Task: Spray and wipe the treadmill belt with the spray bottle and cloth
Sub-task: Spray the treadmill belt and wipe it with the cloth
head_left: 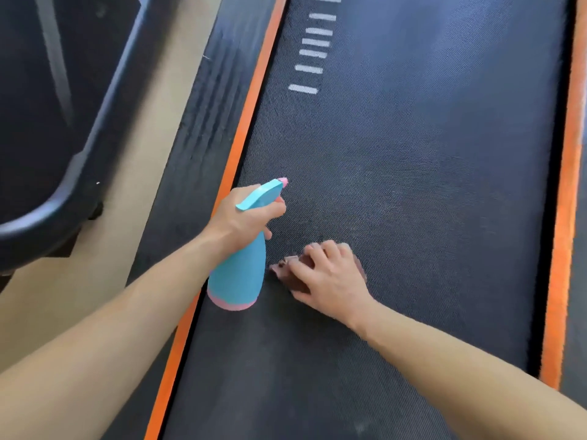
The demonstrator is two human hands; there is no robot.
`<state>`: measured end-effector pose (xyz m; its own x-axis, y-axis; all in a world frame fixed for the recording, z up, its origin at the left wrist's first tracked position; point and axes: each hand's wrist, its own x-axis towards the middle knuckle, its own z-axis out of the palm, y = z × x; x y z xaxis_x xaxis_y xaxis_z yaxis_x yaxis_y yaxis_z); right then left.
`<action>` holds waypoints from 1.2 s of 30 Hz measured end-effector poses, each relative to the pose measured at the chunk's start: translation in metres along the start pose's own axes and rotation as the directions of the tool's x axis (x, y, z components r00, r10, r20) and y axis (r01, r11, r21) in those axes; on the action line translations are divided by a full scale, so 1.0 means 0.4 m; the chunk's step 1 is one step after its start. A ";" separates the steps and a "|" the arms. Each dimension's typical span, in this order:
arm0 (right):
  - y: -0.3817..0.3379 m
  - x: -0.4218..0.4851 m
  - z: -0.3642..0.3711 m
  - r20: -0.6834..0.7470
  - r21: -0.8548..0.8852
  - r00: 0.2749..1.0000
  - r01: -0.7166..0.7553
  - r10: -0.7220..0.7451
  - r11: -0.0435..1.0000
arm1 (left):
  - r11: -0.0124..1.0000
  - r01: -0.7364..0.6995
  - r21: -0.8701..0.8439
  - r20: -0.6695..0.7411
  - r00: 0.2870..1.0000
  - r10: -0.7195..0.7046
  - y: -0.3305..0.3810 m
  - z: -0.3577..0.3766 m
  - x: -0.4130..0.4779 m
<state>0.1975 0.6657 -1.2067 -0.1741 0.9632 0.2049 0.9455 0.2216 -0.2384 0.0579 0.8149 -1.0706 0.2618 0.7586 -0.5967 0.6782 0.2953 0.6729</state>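
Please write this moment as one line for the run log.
left hand: grips spray bottle | right hand: holds cloth against treadmill belt | stage: wiping

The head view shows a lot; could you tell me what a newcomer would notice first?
The blue-and-pink spray bottle, gripped by the left hand over the left edge of the treadmill belt, stands out first. Beside it, the right hand holds a brownish cloth against the belt.
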 end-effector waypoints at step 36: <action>-0.112 -0.131 -0.090 0.340 -0.039 0.792 -0.527 0.507 0.849 | 0.997 0.021 -0.077 0.036 0.999 -0.018 -0.139 0.066 -0.322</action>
<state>0.1741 0.5998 -1.1725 0.2478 0.9269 -0.2817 0.9054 -0.3251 -0.2730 0.0045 0.6853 -1.0425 0.2738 0.7315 -0.6244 0.6290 0.3549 0.6916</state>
